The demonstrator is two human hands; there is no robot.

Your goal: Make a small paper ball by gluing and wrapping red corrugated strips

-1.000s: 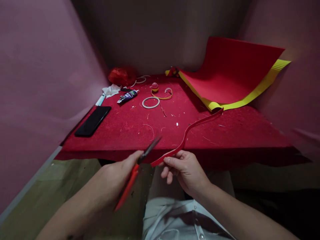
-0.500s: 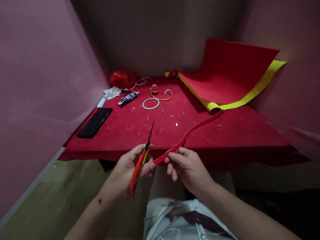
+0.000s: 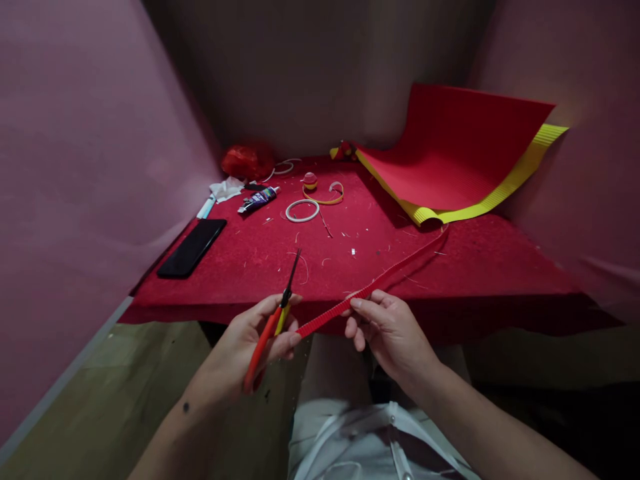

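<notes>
A long, narrow strip of red corrugated paper [image 3: 327,316] runs between my two hands and trails away to the right over the table. My left hand [image 3: 260,337] is closed, pinching the strip's near end between thumb and finger. Scissors [image 3: 265,343] with orange and yellow handles also rest in that hand, their dark blades together and pointing up and away. Further along the strip, my right hand [image 3: 387,327] pinches it between thumb and forefinger, its other fingers loosely curled.
Red and yellow corrugated sheets [image 3: 465,167] curl up at the back right. On the red-covered table [image 3: 250,280] lie a black phone [image 3: 193,248], a glue tube [image 3: 259,199], a white tape ring [image 3: 303,211], a small striped coil [image 3: 310,181], a red plastic bag [image 3: 247,162] and paper scraps.
My hands have spread slightly apart, the left going left with the scissors and the right sliding a little rightward. The strip between them is longer and straighter.
</notes>
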